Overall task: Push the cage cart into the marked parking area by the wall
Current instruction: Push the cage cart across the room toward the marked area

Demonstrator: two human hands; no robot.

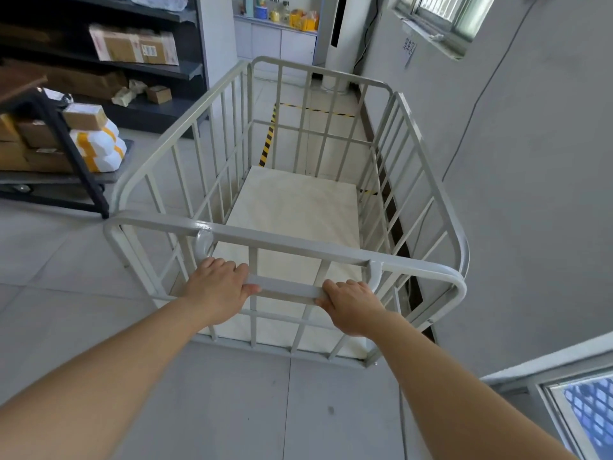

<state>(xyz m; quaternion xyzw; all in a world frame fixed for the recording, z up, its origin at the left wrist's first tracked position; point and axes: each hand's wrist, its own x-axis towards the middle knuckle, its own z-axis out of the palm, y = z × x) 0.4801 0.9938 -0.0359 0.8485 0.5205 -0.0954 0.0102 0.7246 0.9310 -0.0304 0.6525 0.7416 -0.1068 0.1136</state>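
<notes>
A light grey cage cart (185, 137) with barred sides and a pale floor panel stands right in front of me, its right side close along the grey wall (530, 161). Nothing lies inside it. My left hand (217, 290) and my right hand (353, 307) both grip the flat handle bar (287, 288) at the cart's near end. Yellow and black striped tape (268, 137) marks a rectangle on the floor by the wall. The cart's far end stands over part of that rectangle, seen through the bars.
A dark flatbed trolley (59, 180) loaded with cardboard boxes and white parcels stands at the left. Dark shelving (139, 68) with boxes runs behind it. A white standing unit (341, 38) and a counter with bottles are at the far end. Windows sit in the right wall.
</notes>
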